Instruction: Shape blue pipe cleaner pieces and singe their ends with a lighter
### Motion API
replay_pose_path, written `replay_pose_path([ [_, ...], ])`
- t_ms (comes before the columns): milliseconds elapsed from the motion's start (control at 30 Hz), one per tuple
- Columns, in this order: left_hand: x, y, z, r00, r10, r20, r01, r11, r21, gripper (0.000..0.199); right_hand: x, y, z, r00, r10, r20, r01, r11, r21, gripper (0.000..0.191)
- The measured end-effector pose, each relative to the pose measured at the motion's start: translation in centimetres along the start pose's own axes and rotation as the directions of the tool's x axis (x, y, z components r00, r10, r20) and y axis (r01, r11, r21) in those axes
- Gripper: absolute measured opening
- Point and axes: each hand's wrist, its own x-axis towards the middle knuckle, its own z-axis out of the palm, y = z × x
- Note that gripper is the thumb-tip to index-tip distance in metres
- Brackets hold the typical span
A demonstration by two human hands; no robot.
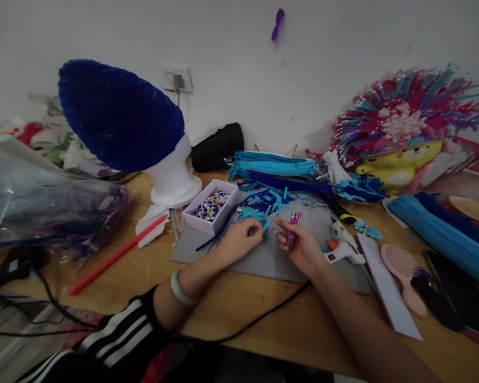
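Observation:
My left hand (241,238), with a pale bangle on its wrist, is closed in a pinch over the grey mat (255,260). A short light-blue chenille stem piece (267,224) shows at its fingertips, though the exact grip is too small to make out. My right hand (302,246) is wrapped round a purple lighter (292,230), metal end up. Its forefinger reaches toward the left fingertips. Behind both hands lies a loose heap of light- and dark-blue chenille pieces (263,201). A pale box (201,222) of mixed beads stands left of my left hand.
A white foam head (171,178) wears a large dark-blue headpiece (120,117). Right of my hands lie a hot glue gun (345,252), a white strip (389,290) and a pink hairbrush (403,271). A red stick (117,255) lies left; a black cable (259,322) crosses the table front.

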Motion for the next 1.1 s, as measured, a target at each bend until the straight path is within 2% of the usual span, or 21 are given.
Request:
replay_pose_path([
  [200,0.2,-0.4,-0.2,0.989,-0.072,-0.129,0.062,0.995,-0.076,0.016,0.0,-0.2,0.3,0.999,-0.022,-0.027,0.021,0.998,-0.056,0.018],
  [300,0.1,-0.4,-0.3,0.988,-0.06,-0.143,0.046,0.994,-0.1,0.018,0.2,-0.4,0.0,0.998,-0.024,-0.065,0.019,0.997,-0.078,0.022],
  [567,-0.2,-0.4,-0.4,0.997,-0.007,-0.077,-0.001,0.995,-0.098,0.019,0.6,-1.1,-0.5,0.984,0.148,-0.097,-0.167,0.959,-0.231,0.05],
  [700,-0.2,-0.5,-0.3,0.999,0.037,-0.015,-0.038,0.995,-0.094,0.021,1.2,-0.6,-1.0,0.971,0.214,-0.102,-0.237,0.905,-0.355,0.055],
  [900,-0.5,-0.1,-0.3,0.997,0.069,0.023,-0.068,0.995,-0.068,0.022,2.1,0.0,-2.3,0.977,0.204,-0.06,-0.21,0.883,-0.419,0.059],
  [1100,-0.7,0.3,-0.3,0.994,0.093,0.058,-0.091,0.995,-0.042,0.021,1.9,-0.1,-1.9,0.976,0.204,-0.071,-0.213,0.861,-0.462,0.06],
])
